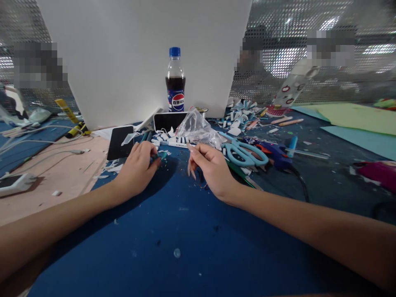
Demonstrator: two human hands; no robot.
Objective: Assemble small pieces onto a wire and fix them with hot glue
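My left hand (137, 167) is over the blue table with its fingers curled down. A small teal piece (161, 155) shows at its fingertips, too little of it to tell its kind. My right hand (213, 170) is closed, thumb against forefinger, the other fingers hanging bent; whatever it may pinch is too small to make out. Just behind the hands lie a white marker (177, 144), white scraps and a clear plastic bag (198, 126). Light-blue scissors (244, 152) lie right of my right hand. A black-screened phone (120, 142) lies behind my left hand.
A cola bottle (175, 84) stands against a white board (130, 57), behind a second phone (168, 121). At right are a glue gun (275, 154), a clear patterned bottle (286, 93), a scrap heap (243, 113) and coloured sheets (355, 117). Cables (40, 142) cross the left side.
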